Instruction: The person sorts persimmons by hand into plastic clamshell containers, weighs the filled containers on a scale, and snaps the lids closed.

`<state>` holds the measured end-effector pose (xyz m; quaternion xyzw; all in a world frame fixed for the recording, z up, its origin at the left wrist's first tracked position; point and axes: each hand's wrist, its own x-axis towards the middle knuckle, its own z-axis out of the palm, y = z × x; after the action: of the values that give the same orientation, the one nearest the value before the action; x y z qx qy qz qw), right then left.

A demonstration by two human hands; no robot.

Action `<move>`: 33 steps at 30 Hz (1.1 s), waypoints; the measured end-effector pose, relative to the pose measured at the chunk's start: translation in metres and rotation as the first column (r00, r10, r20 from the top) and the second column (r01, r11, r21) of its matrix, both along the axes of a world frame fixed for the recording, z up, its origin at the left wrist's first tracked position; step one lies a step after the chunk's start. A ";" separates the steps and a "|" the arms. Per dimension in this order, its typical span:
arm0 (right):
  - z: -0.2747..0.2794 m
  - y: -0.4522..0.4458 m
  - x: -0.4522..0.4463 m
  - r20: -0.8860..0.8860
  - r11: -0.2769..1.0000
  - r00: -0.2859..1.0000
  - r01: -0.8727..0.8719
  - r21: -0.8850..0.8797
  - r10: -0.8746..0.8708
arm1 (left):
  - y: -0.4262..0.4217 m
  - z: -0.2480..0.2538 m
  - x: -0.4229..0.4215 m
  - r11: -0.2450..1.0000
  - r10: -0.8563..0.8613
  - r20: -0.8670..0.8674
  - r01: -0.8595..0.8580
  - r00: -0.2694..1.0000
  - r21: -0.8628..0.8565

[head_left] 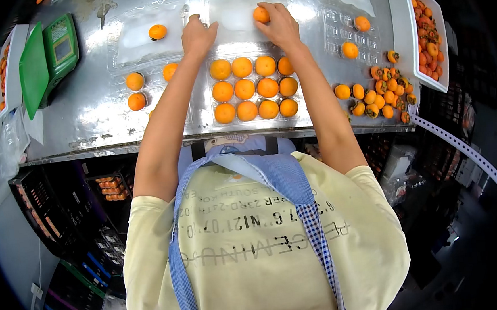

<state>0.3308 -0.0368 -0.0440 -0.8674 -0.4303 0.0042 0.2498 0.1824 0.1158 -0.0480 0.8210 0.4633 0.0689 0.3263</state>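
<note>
My right hand (278, 24) is closed round an orange fruit (261, 14) above the white-lined lid (231, 12) of a clear plastic tray. At the left edge of that lid, my left hand (199, 36) has its thumb and fingers apart and holds nothing. Between my forearms, the clear tray (215, 110) bears several orange fruits (244, 89) in three rows, one in each visible compartment. My right forearm partly covers the fruit at the upper right of the tray. Another orange fruit (169, 72) lies beside my left forearm.
A green scale (59, 47) stands at the left of the metal table (99, 128). Loose fruits (379, 94) lie at the right, near a white box (397, 15) of fruits. Clear trays (334, 25) with a few fruits lie on both sides.
</note>
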 end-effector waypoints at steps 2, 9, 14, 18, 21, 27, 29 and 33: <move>-0.007 -0.001 0.008 -0.028 0.999 1.000 -0.015 0.031 0.015 | 0.005 -0.005 0.003 0.999 0.031 -0.022 -0.032 0.999 -0.041; 0.068 -0.079 0.009 -0.669 0.757 0.733 0.366 0.541 0.124 | 0.000 0.011 -0.006 0.980 0.112 0.139 -0.086 0.984 -0.180; 0.035 -0.146 0.005 -0.249 0.935 0.915 0.345 0.079 -0.317 | -0.022 0.040 -0.034 0.975 0.087 0.408 0.006 0.909 -0.222; 0.020 -0.158 -0.024 -0.067 0.969 0.971 0.223 -0.109 -0.231 | -0.041 0.039 -0.073 0.985 -0.160 0.554 0.170 0.817 0.033; 0.023 -0.167 -0.033 -0.031 0.977 0.977 0.212 -0.019 -0.213 | -0.056 0.040 -0.095 0.961 -0.272 0.523 0.261 0.808 0.095; 0.042 -0.183 -0.057 -0.598 0.941 0.770 0.330 0.071 -0.224 | -0.074 0.029 -0.122 0.883 -0.467 0.430 0.379 0.772 0.278; 0.023 -0.195 -0.064 -0.579 0.958 0.780 0.286 -0.004 -0.236 | -0.077 0.029 -0.132 0.843 -0.532 0.359 0.442 0.767 0.306; 0.017 -0.198 -0.079 -0.787 0.957 0.561 0.259 -0.130 -0.258 | -0.094 0.027 -0.155 0.893 -0.450 0.381 0.419 0.808 0.167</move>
<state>0.2522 -0.2347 -0.0267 -0.8273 -0.1418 0.3531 0.4134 0.0279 0.0215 -0.0211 0.8838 0.1815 0.1802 0.3918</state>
